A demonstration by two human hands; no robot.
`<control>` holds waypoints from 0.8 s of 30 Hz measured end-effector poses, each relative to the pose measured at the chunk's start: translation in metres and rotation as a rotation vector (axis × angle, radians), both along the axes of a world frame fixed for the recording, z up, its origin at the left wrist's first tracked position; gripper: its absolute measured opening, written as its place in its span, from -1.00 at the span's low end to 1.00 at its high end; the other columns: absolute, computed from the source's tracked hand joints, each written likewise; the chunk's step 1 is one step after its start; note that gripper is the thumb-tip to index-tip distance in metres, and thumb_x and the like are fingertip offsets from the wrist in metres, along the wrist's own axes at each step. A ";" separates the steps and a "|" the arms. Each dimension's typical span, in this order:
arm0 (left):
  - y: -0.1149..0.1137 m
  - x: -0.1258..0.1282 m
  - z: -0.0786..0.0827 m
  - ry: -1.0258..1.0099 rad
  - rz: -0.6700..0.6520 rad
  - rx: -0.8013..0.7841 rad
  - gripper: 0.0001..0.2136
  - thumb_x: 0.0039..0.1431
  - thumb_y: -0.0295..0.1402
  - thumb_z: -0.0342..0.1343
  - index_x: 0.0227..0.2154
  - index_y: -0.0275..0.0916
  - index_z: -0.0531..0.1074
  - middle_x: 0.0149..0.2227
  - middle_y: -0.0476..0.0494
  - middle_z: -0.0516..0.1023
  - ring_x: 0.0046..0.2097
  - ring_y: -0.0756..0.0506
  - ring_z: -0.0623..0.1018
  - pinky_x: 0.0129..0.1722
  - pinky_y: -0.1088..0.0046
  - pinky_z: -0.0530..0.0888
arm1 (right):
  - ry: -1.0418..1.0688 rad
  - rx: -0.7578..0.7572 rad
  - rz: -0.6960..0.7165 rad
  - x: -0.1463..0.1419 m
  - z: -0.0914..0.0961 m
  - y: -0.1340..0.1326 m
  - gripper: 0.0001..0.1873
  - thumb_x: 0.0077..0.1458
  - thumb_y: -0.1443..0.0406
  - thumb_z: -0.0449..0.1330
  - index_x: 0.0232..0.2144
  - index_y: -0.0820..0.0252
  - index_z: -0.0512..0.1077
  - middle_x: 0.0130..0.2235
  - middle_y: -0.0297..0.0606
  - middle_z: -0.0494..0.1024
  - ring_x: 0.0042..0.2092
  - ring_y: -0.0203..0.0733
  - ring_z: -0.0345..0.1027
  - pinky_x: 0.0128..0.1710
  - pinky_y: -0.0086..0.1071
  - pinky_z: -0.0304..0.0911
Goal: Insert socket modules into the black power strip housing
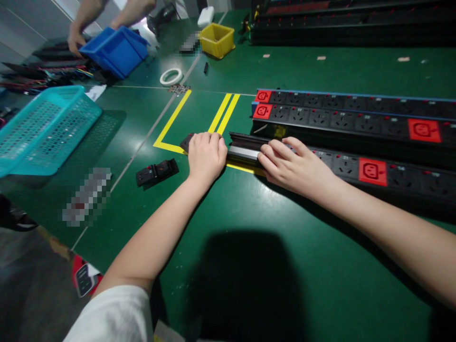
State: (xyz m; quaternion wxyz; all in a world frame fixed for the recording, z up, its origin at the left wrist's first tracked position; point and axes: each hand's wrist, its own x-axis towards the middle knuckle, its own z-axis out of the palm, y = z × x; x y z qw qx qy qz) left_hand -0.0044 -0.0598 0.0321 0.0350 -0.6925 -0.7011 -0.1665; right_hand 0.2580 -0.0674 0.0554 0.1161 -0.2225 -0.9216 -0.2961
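Note:
My left hand (207, 156) is closed over a black socket module (185, 142), most of it hidden under the fingers, just off the left end of a long black power strip (402, 175). My right hand (294, 164) lies across that strip with its fingers curled over the top, gripping it. Between the hands the strip's open end shows a bare silver channel (244, 152). Further right along it sit black sockets and a red socket (372, 171). A loose pair of black sockets (157, 173) lies on the green table to the left of my left hand.
Two more strips (342, 115) lie behind, and others (349, 23) stand at the back. Left are a turquoise basket (53, 128), a roll of tape (171, 76) and a yellow bin (217, 40). Another person's hand (75, 42) touches a blue bin (114, 51).

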 end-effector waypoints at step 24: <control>0.025 -0.028 -0.015 -0.357 0.036 0.203 -0.52 0.21 -0.54 -0.23 0.15 -0.14 0.28 0.18 -0.28 0.51 0.25 -0.09 0.51 0.30 0.32 0.44 | 0.061 -0.018 0.006 0.000 -0.009 0.003 -0.67 0.41 0.37 0.04 0.10 0.32 0.49 0.12 -0.06 0.61 0.16 -0.02 0.38 0.19 -0.12 0.21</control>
